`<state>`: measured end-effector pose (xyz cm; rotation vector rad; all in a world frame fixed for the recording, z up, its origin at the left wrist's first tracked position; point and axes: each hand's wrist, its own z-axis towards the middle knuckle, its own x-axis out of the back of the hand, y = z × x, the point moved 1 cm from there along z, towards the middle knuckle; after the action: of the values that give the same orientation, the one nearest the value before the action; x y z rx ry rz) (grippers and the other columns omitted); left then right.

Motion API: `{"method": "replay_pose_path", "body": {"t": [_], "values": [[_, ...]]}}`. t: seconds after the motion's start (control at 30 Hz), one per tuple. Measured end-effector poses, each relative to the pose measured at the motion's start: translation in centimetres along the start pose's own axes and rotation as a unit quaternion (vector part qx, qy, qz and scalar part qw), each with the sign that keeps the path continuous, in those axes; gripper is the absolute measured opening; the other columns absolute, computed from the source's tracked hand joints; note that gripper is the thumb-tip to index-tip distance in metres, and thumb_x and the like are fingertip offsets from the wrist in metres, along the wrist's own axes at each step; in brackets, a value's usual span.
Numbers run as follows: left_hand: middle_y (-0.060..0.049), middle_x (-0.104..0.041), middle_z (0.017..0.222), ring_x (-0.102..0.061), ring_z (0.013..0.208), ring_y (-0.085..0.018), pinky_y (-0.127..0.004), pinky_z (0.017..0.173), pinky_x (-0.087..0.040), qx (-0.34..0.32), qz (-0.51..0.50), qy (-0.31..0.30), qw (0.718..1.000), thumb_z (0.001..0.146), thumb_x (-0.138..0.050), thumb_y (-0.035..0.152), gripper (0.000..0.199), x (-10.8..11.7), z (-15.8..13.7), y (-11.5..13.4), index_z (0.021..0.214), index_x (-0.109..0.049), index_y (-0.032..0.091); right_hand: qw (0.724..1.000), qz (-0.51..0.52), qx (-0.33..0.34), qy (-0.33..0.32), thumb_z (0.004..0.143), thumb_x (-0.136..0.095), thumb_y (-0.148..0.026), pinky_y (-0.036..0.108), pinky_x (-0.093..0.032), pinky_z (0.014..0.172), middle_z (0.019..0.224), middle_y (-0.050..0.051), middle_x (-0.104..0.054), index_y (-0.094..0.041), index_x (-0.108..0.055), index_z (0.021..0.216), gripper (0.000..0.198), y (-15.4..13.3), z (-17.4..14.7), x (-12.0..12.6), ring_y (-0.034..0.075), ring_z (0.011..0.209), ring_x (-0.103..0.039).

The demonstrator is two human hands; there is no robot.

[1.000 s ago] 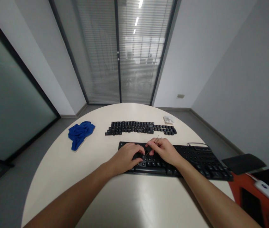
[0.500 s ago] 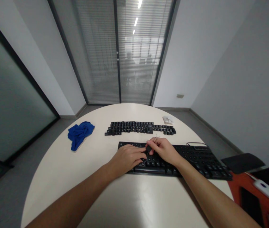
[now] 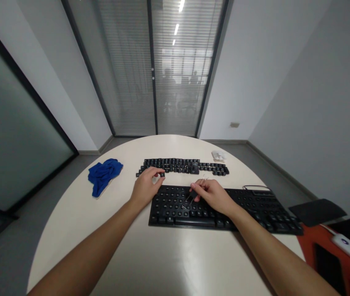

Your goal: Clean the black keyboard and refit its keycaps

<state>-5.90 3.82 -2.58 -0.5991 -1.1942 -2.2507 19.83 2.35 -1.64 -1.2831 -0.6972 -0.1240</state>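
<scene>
My left hand (image 3: 144, 186) is at the near edge of the rows of loose black keycaps (image 3: 177, 164), pinching a black keycap (image 3: 162, 174) between thumb and fingertips. My right hand (image 3: 212, 193) grips a wire keycap puller (image 3: 193, 193) by its dark handle. Its wire prongs point down and left over the keyboard (image 3: 195, 220), which lies across the table with many of its caps off. Small pale sockets show where caps are gone. Whether the prongs touch the board I cannot tell.
A crumpled blue cloth (image 3: 104, 174) lies on the round white table (image 3: 79, 238) at the left. A small clear plastic bag (image 3: 219, 156) lies behind the keycaps. The keyboard's cable (image 3: 255, 187) curls at its back. A red surface (image 3: 309, 250) with a dark phone-like slab (image 3: 329, 267) sits at right.
My left hand has moved from the keyboard, beside the puller, up and left to the rows of keycaps, with a keycap in its fingers. My right hand has barely moved.
</scene>
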Motion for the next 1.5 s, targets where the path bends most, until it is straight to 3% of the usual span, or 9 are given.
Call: {"method": "replay_pose_path", "body": {"t": [0.2, 0.47, 0.83, 1.5], "values": [[-0.002, -0.070, 0.099, -0.063, 0.090, -0.021, -0.036, 0.084, -0.051, -0.001, 0.094, 0.023, 0.995, 0.085, -0.064, 0.017, 0.020, 0.7, 0.6, -0.4, 0.103, -0.068, 0.024, 1.000, -0.001, 0.011, 0.002, 0.097, -0.050, -0.053, 0.030, -0.050, 0.068, 0.065, 0.003, -0.071, -0.018, -0.070, 0.081, 0.043, -0.2, -0.1, 0.1, 0.018, 0.062, -0.069], [-0.004, -0.069, 0.110, -0.057, 0.105, -0.025, -0.041, 0.093, -0.048, -0.082, 0.194, -0.040, 0.977, 0.089, -0.063, 0.017, 0.015, -0.3, 1.8, -1.3, 0.103, -0.068, 0.022, 1.000, -0.009, 0.005, 0.004, 0.097, -0.049, -0.054, 0.030, -0.050, 0.067, 0.065, 0.002, -0.071, -0.018, -0.070, 0.085, 0.044, -0.3, -0.1, 0.1, 0.018, 0.062, -0.069], [-0.005, -0.067, 0.111, -0.052, 0.110, -0.028, -0.045, 0.096, -0.046, -0.080, 0.191, -0.039, 0.978, 0.085, -0.069, 0.019, 0.015, -0.6, 1.9, -3.4, 0.099, -0.072, 0.023, 1.000, -0.002, 0.004, 0.003, 0.097, -0.051, -0.052, 0.030, -0.050, 0.067, 0.064, 0.002, -0.070, -0.018, -0.070, 0.084, 0.041, -0.2, -0.2, 0.1, 0.018, 0.062, -0.070], [-0.006, -0.067, 0.112, -0.053, 0.111, -0.027, -0.045, 0.095, -0.047, -0.085, 0.208, -0.043, 0.973, 0.087, -0.070, 0.024, 0.014, -0.6, 1.7, -3.8, 0.101, -0.074, 0.023, 1.000, 0.008, 0.007, 0.005, 0.097, -0.051, -0.052, 0.029, -0.050, 0.067, 0.065, 0.002, -0.070, -0.018, -0.069, 0.083, 0.041, 0.0, -0.1, 0.0, 0.018, 0.061, -0.069]]}}
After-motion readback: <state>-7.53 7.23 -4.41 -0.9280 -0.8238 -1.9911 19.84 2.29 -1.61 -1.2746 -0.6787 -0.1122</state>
